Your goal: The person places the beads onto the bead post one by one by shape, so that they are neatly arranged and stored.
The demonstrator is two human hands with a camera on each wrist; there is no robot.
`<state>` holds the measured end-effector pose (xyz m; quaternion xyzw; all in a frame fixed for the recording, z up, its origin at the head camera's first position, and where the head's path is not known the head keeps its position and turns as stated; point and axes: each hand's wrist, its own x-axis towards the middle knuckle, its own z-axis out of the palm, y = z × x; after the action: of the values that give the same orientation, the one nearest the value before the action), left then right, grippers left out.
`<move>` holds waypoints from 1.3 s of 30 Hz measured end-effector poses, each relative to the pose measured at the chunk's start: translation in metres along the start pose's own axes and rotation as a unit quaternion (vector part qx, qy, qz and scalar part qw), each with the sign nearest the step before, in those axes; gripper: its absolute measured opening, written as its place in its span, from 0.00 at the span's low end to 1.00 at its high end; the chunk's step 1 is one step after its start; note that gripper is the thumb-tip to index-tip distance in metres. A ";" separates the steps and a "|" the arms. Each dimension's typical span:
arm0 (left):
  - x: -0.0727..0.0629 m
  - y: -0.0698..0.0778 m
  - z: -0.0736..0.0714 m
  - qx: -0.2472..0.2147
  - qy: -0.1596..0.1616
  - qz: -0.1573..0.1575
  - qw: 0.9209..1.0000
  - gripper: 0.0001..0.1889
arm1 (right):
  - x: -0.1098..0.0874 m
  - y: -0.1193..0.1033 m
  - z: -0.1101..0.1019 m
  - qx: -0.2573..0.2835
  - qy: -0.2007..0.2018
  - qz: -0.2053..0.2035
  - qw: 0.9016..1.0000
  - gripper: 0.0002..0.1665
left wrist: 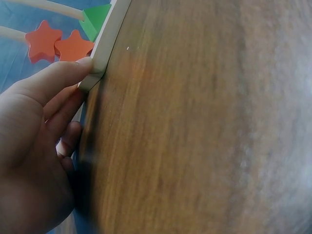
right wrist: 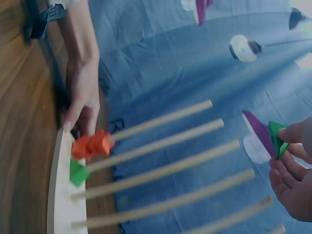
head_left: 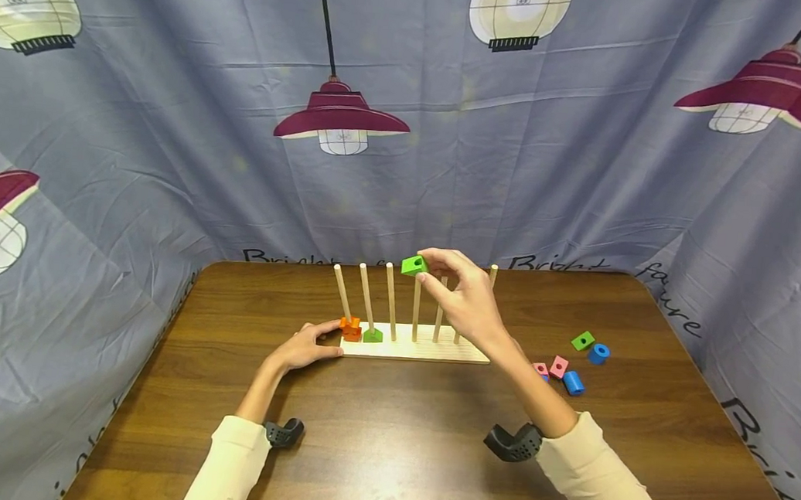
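Observation:
My right hand (head_left: 465, 295) pinches a green triangular block (head_left: 414, 265) with a hole through it, held up near the tops of the wooden pegs. The right wrist view shows this block (right wrist: 277, 140) between thumb and fingertips, apart from the pegs. My left hand (head_left: 304, 348) grips the left end of the wooden peg board (head_left: 428, 351), thumb at the front edge and fingers behind. Two orange star blocks (head_left: 351, 329) are stacked on the leftmost peg. Another green triangular block (head_left: 373, 336) sits at the foot of the second peg.
Right of the board lie loose blocks: a green block (head_left: 583, 340), a blue cylinder (head_left: 599, 354), another blue cylinder (head_left: 574, 383) and pink blocks (head_left: 559, 366), some partly behind my right forearm. A patterned curtain (head_left: 240, 153) hangs behind the wooden table (head_left: 386, 450).

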<state>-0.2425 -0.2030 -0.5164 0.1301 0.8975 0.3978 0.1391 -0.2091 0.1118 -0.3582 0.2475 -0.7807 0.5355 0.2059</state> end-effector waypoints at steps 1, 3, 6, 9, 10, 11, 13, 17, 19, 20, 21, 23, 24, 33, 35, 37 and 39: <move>0.000 0.000 0.000 -0.001 0.000 0.000 1.000 0.37 | 0.003 -0.001 0.005 0.000 -0.007 -0.001 1.000 0.17; 0.001 -0.001 0.000 0.004 0.001 0.006 1.000 0.37 | 0.009 -0.003 0.015 0.003 -0.020 0.000 1.000 0.17; 0.002 -0.001 0.000 0.009 0.003 0.010 1.000 0.37 | 0.017 -0.006 0.028 0.002 -0.037 0.003 0.999 0.17; 0.002 0.000 0.000 0.009 0.001 0.006 1.000 0.37 | 0.022 -0.008 0.039 -0.008 -0.049 0.008 0.999 0.16; 0.003 0.000 0.000 0.007 0.000 0.004 1.000 0.37 | 0.024 -0.008 0.042 -0.011 -0.052 0.009 0.999 0.16; 0.003 0.000 0.000 0.006 -0.001 0.002 1.000 0.38 | 0.026 -0.008 0.045 -0.015 -0.055 0.010 0.998 0.16; 0.003 0.000 0.000 0.002 -0.002 -0.001 1.000 0.38 | 0.028 -0.008 0.051 -0.024 -0.059 0.010 0.998 0.16; 0.002 0.001 -0.001 0.003 -0.001 -0.002 1.000 0.37 | 0.030 -0.007 0.061 -0.035 -0.070 0.009 0.997 0.17; 0.002 0.001 -0.001 0.004 0.000 -0.002 1.000 0.37 | 0.030 -0.006 0.066 -0.036 -0.072 0.008 0.997 0.17; 0.002 0.001 -0.001 0.005 -0.001 -0.003 1.000 0.37 | 0.030 -0.005 0.068 -0.037 -0.073 0.008 0.997 0.17; 0.002 0.001 -0.001 0.006 -0.001 -0.004 1.000 0.37 | 0.029 -0.004 0.069 -0.038 -0.073 0.008 0.997 0.17; 0.002 0.001 -0.001 0.005 -0.002 -0.007 1.000 0.37 | 0.028 -0.002 0.072 -0.040 -0.071 0.010 0.997 0.17; 0.002 0.001 -0.001 0.005 -0.003 -0.008 1.000 0.37 | 0.028 -0.002 0.074 -0.039 -0.070 0.011 0.997 0.17; 0.001 0.002 -0.001 -0.001 -0.001 -0.005 1.000 0.37 | 0.026 -0.003 0.076 -0.040 -0.072 0.028 0.996 0.16; 0.001 0.002 0.000 -0.002 -0.001 -0.006 1.000 0.37 | 0.025 -0.002 0.076 -0.045 -0.076 0.035 0.996 0.16; 0.001 0.002 -0.001 -0.002 -0.001 -0.007 1.000 0.37 | 0.024 0.000 0.076 -0.052 -0.079 0.040 0.995 0.16; 0.001 0.002 -0.001 -0.002 0.000 -0.008 1.000 0.37 | 0.023 0.001 0.077 -0.056 -0.081 0.045 0.994 0.17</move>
<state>-0.2437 -0.2018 -0.5145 0.1231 0.8975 0.3988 0.1428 -0.2324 0.0363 -0.3722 0.2432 -0.8339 0.4778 0.1312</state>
